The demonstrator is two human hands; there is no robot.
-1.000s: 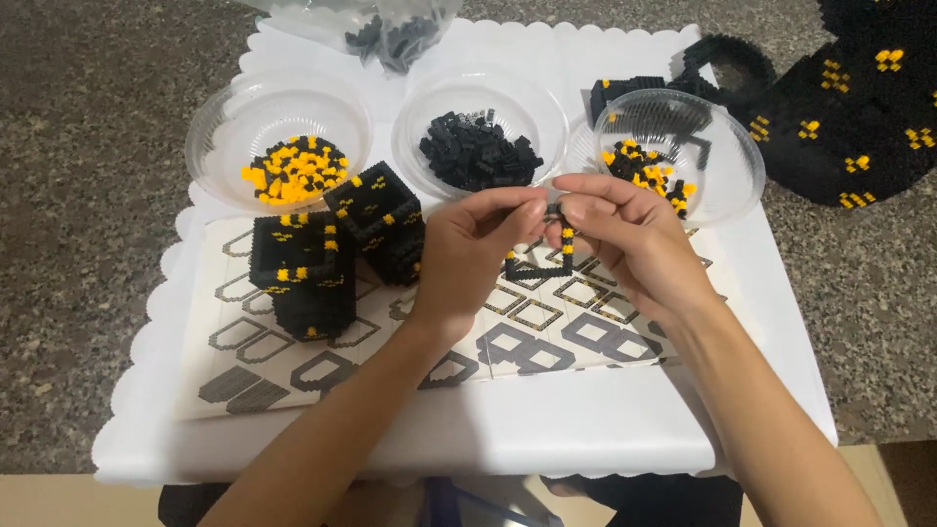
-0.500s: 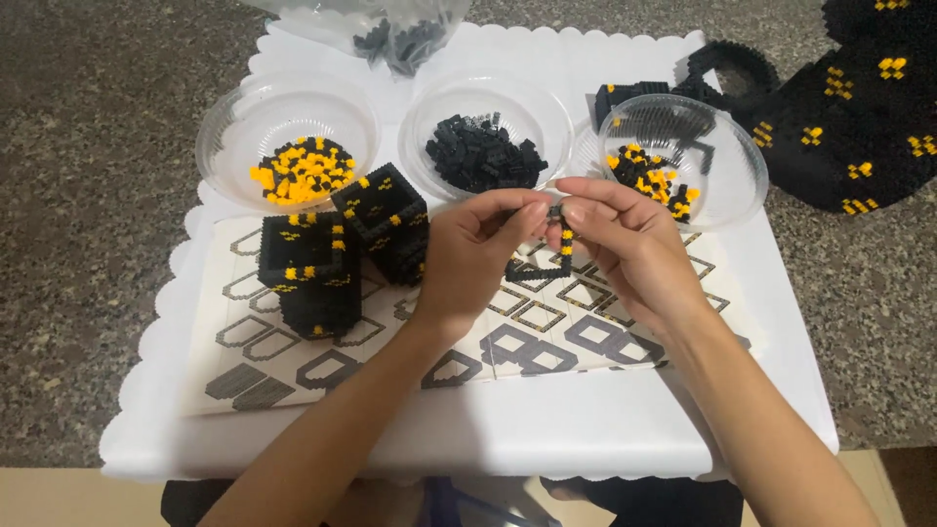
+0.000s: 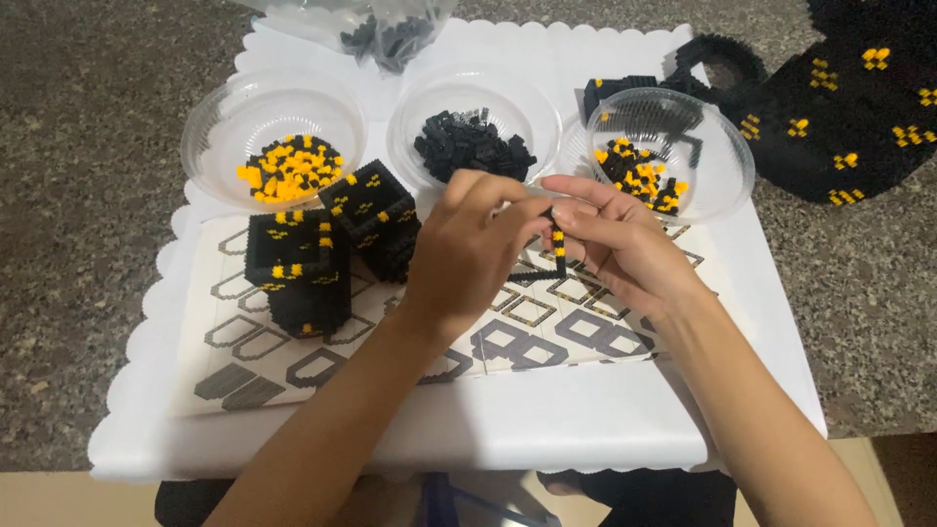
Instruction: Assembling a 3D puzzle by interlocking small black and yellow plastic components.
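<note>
While both hands meet over the middle of the white scalloped tray (image 3: 586, 429), the work in hand looks like fitting tiny bricks onto a short black-and-yellow strip (image 3: 558, 246). The right hand (image 3: 625, 244) pinches that strip near its top so it hangs upright, just above the printed instruction sheet (image 3: 322, 366). The left hand (image 3: 468, 249) curls in from the other side, fingertips closed against the strip's upper end; whether a loose brick sits between them cannot be made out, the fingers hide it.

Supplies stand in a row at the far edge of the tray: a clear bowl of mostly yellow bricks (image 3: 283, 166) on the left, a bowl of black bricks (image 3: 473, 146) in the centre just beyond the left hand's knuckles, and a bowl of mixed black and yellow pieces (image 3: 649, 171) on the right, close to the right hand. Finished black blocks with yellow dots (image 3: 327, 249) sit stacked on the sheet, left of the hands and apart from them. A larger black built section (image 3: 849, 117) lies on the speckled table (image 3: 88, 195), off the tray to the right.

By the look of it, this is mid-assembly: the next move calls for a steady pinch, squaring the small piece on the strip's end and pressing it home without bending the strip.
</note>
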